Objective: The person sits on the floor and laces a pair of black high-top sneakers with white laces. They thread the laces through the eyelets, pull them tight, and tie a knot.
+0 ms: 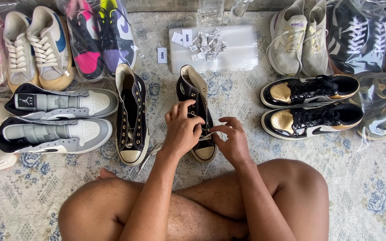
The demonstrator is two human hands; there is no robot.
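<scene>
Left hand [182,129] grips black canvas high-top [196,96]; right hand [232,140] pinches flat white lace [207,135].

A person sits cross-legged on a pale patterned rug [371,187], both hands on a black high-top canvas sneaker [196,96] with a cream toe cap. The left hand [182,129] grips the shoe's upper across the laces; the right hand [233,140] pinches a white lace [206,135] near the toe. Its unlaced mate [132,117] lies just beside it to the left. Further left lie two grey-and-white high-tops [56,118]; to the right, a black-and-gold pair [311,105]. Beyond the held shoe, small white packets [208,44] are heaped on a clear plastic bag [242,53]. More bagged sneakers line the far edge.
</scene>
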